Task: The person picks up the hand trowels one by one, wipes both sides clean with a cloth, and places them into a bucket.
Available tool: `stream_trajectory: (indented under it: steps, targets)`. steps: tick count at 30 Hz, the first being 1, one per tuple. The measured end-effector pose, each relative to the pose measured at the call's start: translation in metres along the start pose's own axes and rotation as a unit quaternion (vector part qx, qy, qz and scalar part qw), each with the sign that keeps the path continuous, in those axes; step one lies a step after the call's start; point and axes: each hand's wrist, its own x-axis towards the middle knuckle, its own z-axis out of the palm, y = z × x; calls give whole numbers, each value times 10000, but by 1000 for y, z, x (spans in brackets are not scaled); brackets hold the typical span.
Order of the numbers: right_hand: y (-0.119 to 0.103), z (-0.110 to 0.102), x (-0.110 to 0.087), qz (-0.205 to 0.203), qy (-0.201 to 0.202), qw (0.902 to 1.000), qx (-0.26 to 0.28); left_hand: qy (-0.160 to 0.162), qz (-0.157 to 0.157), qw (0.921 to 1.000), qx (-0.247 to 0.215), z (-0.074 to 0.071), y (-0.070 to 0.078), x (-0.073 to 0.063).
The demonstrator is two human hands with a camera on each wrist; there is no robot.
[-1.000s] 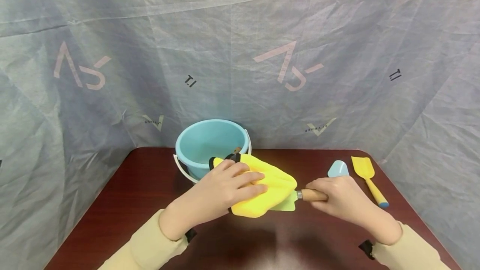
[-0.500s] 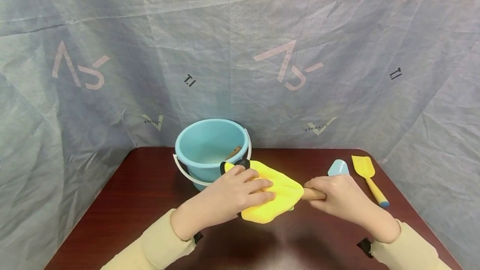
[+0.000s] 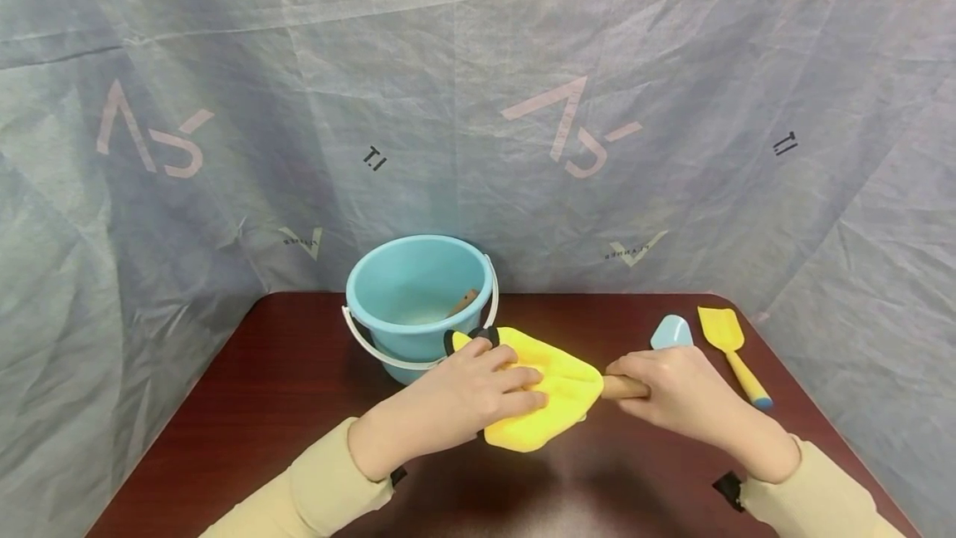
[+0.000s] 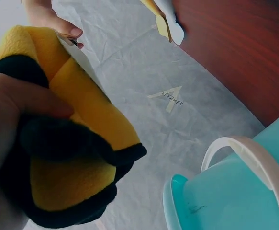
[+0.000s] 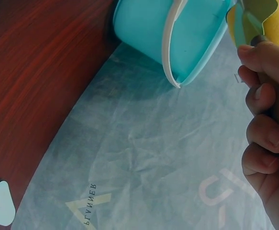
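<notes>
My left hand (image 3: 478, 384) holds a yellow cloth with black edging (image 3: 560, 384), folded over the blade of a small shovel. By its wooden handle (image 3: 626, 388) my right hand (image 3: 672, 388) grips that shovel, fingers curled round the wood in the right wrist view. Most of the green blade (image 5: 261, 12) is hidden by the cloth; part of it shows in the right wrist view. In the left wrist view the cloth (image 4: 89, 98) wraps thickly, thumb pressed on it. Both hands are above the table, in front of a light blue bucket (image 3: 411, 345).
Inside the bucket leans a wooden handle (image 3: 463, 302); its white carrying handle (image 3: 373, 351) hangs down the front. A light blue scoop blade (image 3: 671, 332) and a yellow toy shovel (image 3: 723, 329) lie at the right of the dark red table (image 3: 261, 405). Grey fabric (image 3: 448, 106) hangs behind.
My left hand has slid the cloth rightward along the blade, up to the wooden handle, covering most of the green blade. The right hand has stayed almost in place.
</notes>
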Motion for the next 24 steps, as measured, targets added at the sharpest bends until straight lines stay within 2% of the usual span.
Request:
stream_trajectory:
  steps: [4, 12, 24]
  targets:
    - [0, 0, 0, -6, -60, 10000, 29, -196, -7, 9998, 83, 0, 1, 0]
    - [-2, 1, 1, 61, -172, 9998, -77, -375, -94, 9992, 91, -2, 1, -2]
    - [-1, -4, -1, 70, -172, 9996, -231, -379, -181, 9991, -78, -3, -2, -13]
